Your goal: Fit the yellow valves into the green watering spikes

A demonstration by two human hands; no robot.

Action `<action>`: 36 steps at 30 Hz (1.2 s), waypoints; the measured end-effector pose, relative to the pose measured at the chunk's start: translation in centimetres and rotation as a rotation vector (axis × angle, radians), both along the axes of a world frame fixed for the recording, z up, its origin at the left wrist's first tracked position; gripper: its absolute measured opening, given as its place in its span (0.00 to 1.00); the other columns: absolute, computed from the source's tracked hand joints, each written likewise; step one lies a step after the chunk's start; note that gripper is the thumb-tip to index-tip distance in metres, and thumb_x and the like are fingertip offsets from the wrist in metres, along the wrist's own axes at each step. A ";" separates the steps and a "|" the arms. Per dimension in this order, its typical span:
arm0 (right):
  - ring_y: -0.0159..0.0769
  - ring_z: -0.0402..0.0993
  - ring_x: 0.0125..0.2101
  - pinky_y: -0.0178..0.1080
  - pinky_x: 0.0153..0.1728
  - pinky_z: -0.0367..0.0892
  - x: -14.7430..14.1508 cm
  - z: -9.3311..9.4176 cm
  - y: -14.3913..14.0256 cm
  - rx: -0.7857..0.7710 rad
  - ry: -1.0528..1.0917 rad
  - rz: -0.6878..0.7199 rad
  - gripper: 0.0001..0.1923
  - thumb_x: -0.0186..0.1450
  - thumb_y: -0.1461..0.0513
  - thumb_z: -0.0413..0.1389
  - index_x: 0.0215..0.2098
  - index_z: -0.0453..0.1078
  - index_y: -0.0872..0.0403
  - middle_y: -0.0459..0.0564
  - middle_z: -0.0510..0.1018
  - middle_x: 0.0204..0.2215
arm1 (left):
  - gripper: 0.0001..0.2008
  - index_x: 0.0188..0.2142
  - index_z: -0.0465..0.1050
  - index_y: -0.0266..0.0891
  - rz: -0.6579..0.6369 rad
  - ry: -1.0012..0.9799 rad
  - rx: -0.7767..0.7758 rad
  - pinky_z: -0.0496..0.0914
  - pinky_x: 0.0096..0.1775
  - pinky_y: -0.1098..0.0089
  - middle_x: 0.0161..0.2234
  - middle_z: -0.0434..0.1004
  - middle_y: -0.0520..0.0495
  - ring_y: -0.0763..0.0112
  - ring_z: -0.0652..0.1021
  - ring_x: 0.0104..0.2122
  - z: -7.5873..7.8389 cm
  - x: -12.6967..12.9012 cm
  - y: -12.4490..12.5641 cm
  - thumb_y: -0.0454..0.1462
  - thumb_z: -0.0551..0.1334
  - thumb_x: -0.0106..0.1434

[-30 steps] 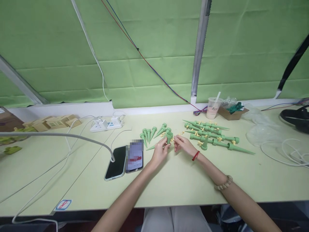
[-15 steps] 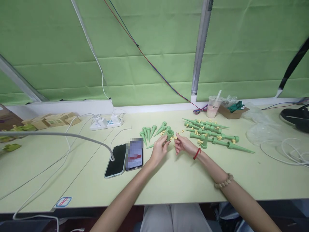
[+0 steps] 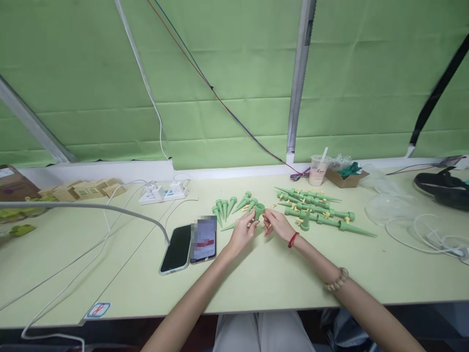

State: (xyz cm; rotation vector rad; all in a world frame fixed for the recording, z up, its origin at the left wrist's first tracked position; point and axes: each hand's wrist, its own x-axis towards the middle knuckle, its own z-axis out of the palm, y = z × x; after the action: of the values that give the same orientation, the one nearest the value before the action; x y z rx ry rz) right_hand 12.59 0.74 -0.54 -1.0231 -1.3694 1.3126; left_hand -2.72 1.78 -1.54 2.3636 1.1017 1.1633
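- your left hand (image 3: 242, 231) has its fingers closed around a green spike (image 3: 245, 219), gripping it near the wide cup end; the cup mouth faces up and toward the camera, and the thin tip points down-left, toward the two phones (image 3: 191, 244).
- your right hand (image 3: 277, 224) sits just beside that cup, fingertips pinched together right at its rim. something small seems to be between them, probably one of the yellow fittings, but it is too small to tell for sure.
- the spike you hold is lifted just off the surface (image 3: 256, 274), in front of you, between the two piles of parts.
- done, as far as it shows: to the right of the held spike lies a pile of long spikes (image 3: 317, 212) laid side by side, each with yellow bits showing on it. i judge these to be the finished ones.
- left to do: just to the left of and behind the held spike, a cluster of short cones (image 3: 229, 205) lies plain green, with no yellow on them. these look like the ones waiting.
- a few loose yellow pieces (image 3: 273, 206) lie scattered just behind your right hand.
- the finished pile looks larger than the waiting cluster, so i judge you are past the halfway mark, with the present spike mid-assembly.
- farther off than the long spikes stand a drink cup (image 3: 317, 170) and a small cardboard box (image 3: 345, 177).
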 end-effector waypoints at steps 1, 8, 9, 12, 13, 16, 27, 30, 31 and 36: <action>0.27 0.64 0.15 0.37 0.20 0.70 0.1 0.0 -0.1 -0.020 0.023 0.006 0.22 0.57 0.44 0.50 0.21 0.55 0.52 0.38 0.60 0.15 | 0.12 0.42 0.68 0.37 0.002 0.034 0.033 0.68 0.34 0.70 0.32 0.71 0.44 0.69 0.72 0.32 -0.2 0.1 -0.1 0.33 0.50 0.61; 0.23 0.50 0.10 0.30 0.15 0.63 1.1 1.0 -1.4 -0.429 0.147 0.212 0.23 0.65 0.48 0.41 0.18 0.49 0.52 0.35 0.49 0.10 | 0.25 0.54 0.64 0.43 0.082 0.242 0.280 0.67 0.27 0.77 0.38 0.73 0.42 0.68 0.74 0.38 -0.3 0.6 -1.0 0.26 0.45 0.60; 0.25 0.53 0.10 0.32 0.16 0.64 1.5 1.3 -1.7 -0.412 0.076 0.182 0.23 0.65 0.47 0.38 0.19 0.51 0.52 0.37 0.53 0.10 | 0.25 0.54 0.64 0.44 0.074 0.265 0.303 0.66 0.26 0.77 0.39 0.74 0.42 0.68 0.74 0.39 0.1 0.6 -1.1 0.25 0.46 0.60; 0.37 0.71 0.24 0.41 0.26 0.70 3.4 2.1 -2.7 -0.028 -0.223 -0.132 0.26 0.64 0.44 0.36 0.29 0.63 0.54 0.50 0.72 0.22 | 0.27 0.52 0.66 0.46 0.010 0.381 0.360 0.66 0.28 0.76 0.39 0.75 0.44 0.69 0.74 0.38 2.2 0.5 -1.2 0.23 0.46 0.59; 0.40 0.73 0.33 0.44 0.33 0.70 4.0 2.3 -3.0 0.176 -0.326 -0.236 0.25 0.64 0.44 0.39 0.35 0.65 0.54 0.54 0.75 0.31 | 0.26 0.51 0.67 0.46 -0.022 0.428 0.379 0.66 0.30 0.75 0.38 0.75 0.45 0.69 0.74 0.37 3.0 0.6 -1.2 0.23 0.47 0.58; 0.44 0.67 0.48 0.48 0.49 0.61 5.2 2.7 -3.9 0.657 -0.596 -0.294 0.17 0.63 0.51 0.49 0.46 0.66 0.51 0.53 0.73 0.46 | 0.20 0.44 0.71 0.43 -0.097 0.523 0.402 0.66 0.32 0.72 0.33 0.76 0.45 0.68 0.73 0.34 5.7 1.7 -1.3 0.24 0.49 0.60; 0.42 0.75 0.38 0.45 0.41 0.70 12.0 4.8 -1.7 0.531 -0.236 -0.722 0.23 0.55 0.54 0.56 0.46 0.65 0.57 0.58 0.75 0.42 | 0.25 0.58 0.51 0.39 0.065 0.094 0.534 0.63 0.52 0.62 0.54 0.61 0.38 0.62 0.63 0.55 7.4 4.3 -2.6 0.39 0.55 0.62; 0.42 0.76 0.36 0.45 0.40 0.71 13.0 3.6 -1.1 0.487 -0.221 -0.638 0.25 0.54 0.53 0.57 0.47 0.64 0.56 0.56 0.75 0.41 | 0.21 0.55 0.56 0.40 0.068 0.183 0.466 0.65 0.49 0.62 0.50 0.65 0.39 0.62 0.67 0.52 4.8 3.1 -2.4 0.38 0.54 0.62; 0.42 0.76 0.36 0.45 0.40 0.72 13.1 3.1 -1.0 0.475 -0.243 -0.609 0.24 0.53 0.53 0.57 0.45 0.66 0.56 0.55 0.76 0.41 | 0.20 0.54 0.58 0.40 0.080 0.212 0.439 0.66 0.49 0.62 0.49 0.66 0.40 0.62 0.68 0.51 4.0 2.8 -2.4 0.37 0.54 0.62; 0.45 0.77 0.32 0.50 0.37 0.73 13.1 -0.1 -0.5 0.412 -0.327 -0.576 0.20 0.47 0.52 0.62 0.34 0.70 0.55 0.55 0.78 0.35 | 0.15 0.49 0.65 0.40 0.194 0.233 0.317 0.67 0.46 0.63 0.47 0.67 0.41 0.61 0.69 0.49 1.5 0.6 -2.0 0.36 0.54 0.62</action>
State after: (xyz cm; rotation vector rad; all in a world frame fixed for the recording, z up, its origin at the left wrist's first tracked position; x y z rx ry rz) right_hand 25.72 0.26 -0.63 -1.2468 -1.3618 0.4303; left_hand -2.14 -0.18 -0.04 2.7414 1.3332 1.2284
